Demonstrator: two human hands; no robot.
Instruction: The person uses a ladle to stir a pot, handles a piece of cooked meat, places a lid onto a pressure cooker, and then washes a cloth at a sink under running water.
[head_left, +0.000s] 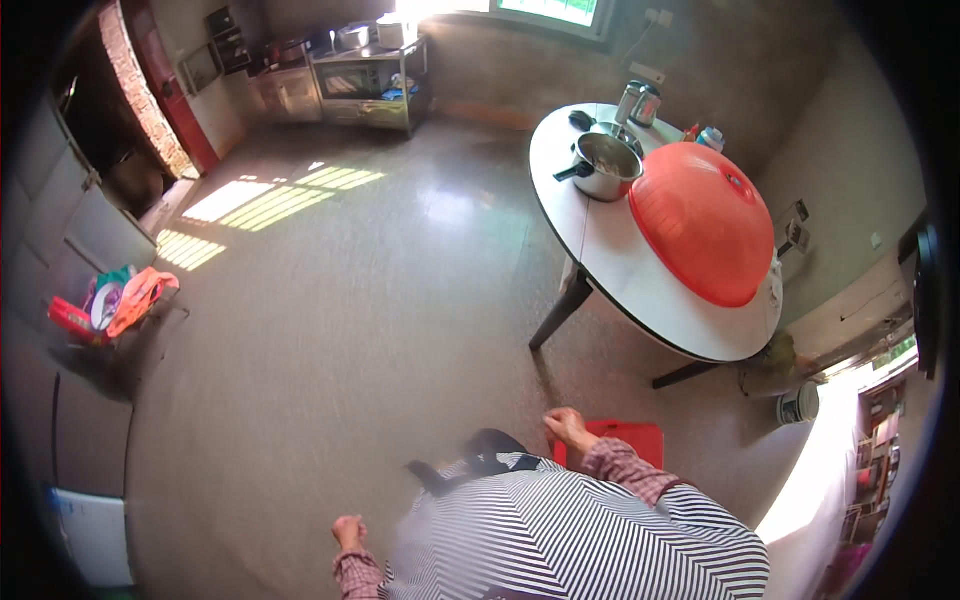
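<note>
My left hand hangs at the lower left over the bare floor, its fingers curled in and nothing seen in it. In front of my body, my right hand is also loosely curled with no object visible. Just beyond that hand and its checked sleeve is a red plastic stool, partly covered by the arm; whether they touch is unclear. A round white table stands ahead to the right. On it rest a large red dome cover and a metal pot with a black handle.
A steel kettle and a bottle stand toward the table's back. Against the far wall is a metal shelf unit with pots. Bags sit at the left wall, near a doorway. A bucket stands right of the table.
</note>
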